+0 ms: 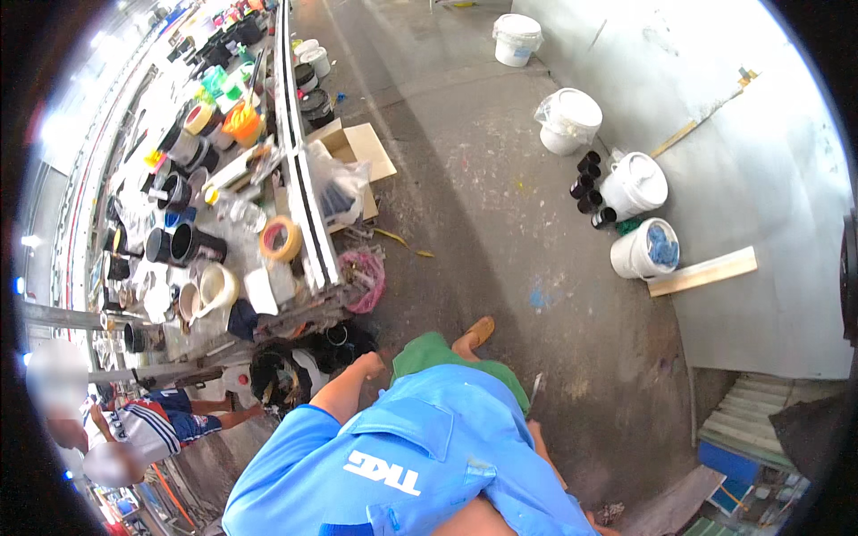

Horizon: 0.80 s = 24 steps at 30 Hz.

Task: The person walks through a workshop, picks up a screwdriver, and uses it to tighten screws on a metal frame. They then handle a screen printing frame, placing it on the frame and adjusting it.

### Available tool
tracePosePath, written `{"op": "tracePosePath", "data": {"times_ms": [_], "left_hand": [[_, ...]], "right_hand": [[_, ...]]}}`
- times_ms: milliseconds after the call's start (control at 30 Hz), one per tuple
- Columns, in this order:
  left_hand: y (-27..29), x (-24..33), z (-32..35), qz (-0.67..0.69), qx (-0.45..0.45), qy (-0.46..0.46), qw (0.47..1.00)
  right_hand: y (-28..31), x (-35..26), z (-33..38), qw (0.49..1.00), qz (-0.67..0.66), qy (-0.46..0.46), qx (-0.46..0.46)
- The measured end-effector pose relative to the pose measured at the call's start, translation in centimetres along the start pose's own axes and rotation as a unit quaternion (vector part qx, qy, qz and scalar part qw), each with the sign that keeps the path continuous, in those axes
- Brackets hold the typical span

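Note:
My left hand (371,364) hangs beside my body, left of my green shorts, with its fingers curled in and nothing visible in them. Closest to it is a dark bucket (336,336) on the floor below the workbench (319,268). My right hand cannot be made out; my blue shirt covers much of that side. A strip of bare skin shows along the shirt's right edge, arm or leg I cannot tell. A thin pale object (537,385) shows just above that strip. One sandalled foot (482,330) is forward on the grey floor.
The bench carries dark cups (197,243), a tape roll (281,238) and an orange container (243,123). A pink bag (364,280) and an open carton (372,150) lie beside it. White buckets (569,120) and a plank (706,272) line the right wall. Another person (152,420) stands at left.

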<state>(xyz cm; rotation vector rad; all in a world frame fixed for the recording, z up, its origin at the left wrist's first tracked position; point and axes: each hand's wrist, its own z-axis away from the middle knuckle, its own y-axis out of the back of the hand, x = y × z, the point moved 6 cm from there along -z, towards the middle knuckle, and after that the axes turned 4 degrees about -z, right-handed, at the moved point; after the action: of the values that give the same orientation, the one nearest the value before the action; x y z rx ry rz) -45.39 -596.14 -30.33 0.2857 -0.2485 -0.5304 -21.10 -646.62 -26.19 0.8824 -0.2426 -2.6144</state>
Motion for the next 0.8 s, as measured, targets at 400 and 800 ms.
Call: {"op": "tracePosePath", "data": {"times_ms": [400,800], "left_hand": [[18.1,13.3,-10.7,0.37,0.272,-0.018,0.888],[52.4,10.8,-15.0,0.543,0.226,-0.036,0.808]], "right_hand": [[-23.4,-52.9,-19.7,0.938,0.181,0.263,-0.138],[-35.2,-63.7,-27.0,0.921,0.346,0.136,-0.12]]}}
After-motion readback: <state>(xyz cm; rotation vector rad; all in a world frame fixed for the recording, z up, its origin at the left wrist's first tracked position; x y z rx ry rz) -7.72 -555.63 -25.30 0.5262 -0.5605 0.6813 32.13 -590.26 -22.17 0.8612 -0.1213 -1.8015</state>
